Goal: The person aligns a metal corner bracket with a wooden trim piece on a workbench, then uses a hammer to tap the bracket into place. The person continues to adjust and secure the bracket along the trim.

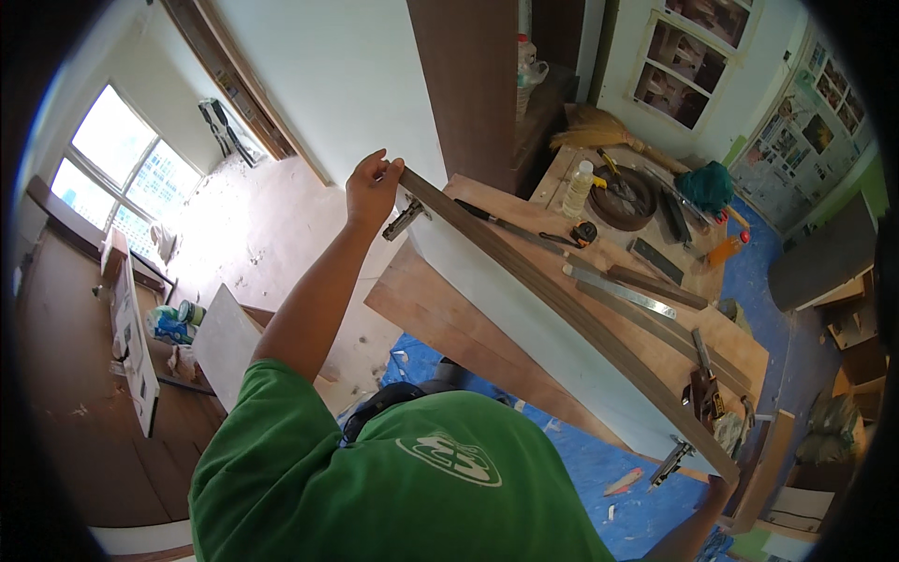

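A long cabinet door (524, 314) stands on its edge on a plywood worktop (440, 323). Its broad face is white and its edge is brown woodgrain. Metal hinges jut from the white face: one hinge (405, 219) near the far left end, another hinge (670, 463) near the near right end. My left hand (372, 192) grips the far left corner, thumb and fingers around it. At the opposite end, my right hand (716, 498) grasps the lower corner, its fingers partly hidden by the door.
Behind the door lie a tape measure (582, 234), a steel ruler (623, 292), a hand plane (702, 393) and a dark wood strip (655, 286). A clear bottle (578, 189), a roll of brown edging (623, 199) and a straw broom (599, 131) sit farther back. Blue sheeting (599, 482) covers the floor.
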Demonstrator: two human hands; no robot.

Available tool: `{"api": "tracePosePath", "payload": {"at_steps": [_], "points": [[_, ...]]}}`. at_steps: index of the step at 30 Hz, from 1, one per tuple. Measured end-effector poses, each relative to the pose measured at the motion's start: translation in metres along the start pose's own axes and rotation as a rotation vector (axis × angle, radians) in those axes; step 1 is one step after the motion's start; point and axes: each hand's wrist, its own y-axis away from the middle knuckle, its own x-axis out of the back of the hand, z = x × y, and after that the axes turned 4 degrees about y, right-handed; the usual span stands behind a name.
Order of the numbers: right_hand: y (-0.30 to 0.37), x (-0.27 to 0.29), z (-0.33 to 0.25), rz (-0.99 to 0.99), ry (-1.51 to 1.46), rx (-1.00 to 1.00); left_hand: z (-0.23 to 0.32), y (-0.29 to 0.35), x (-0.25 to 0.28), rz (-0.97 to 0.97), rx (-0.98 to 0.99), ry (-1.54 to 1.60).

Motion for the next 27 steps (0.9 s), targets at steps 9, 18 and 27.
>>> {"api": "tracePosePath", "payload": {"at_steps": [9, 18, 27], "points": [[0.09, 0.072, -0.169, 0.334, 1.026, 0.418, -0.016, -0.012, 0.022, -0.242, 0.006, 0.224], [0.267, -0.024, -0.398, 0.128, -0.439, 0.412, -0.024, -0.021, 0.021, -0.373, 0.02, 0.411], [0.397, -0.273, -0.508, -0.018, -0.429, 0.488, -0.056, -0.03, -0.002, -0.515, -0.119, 0.678]]}}
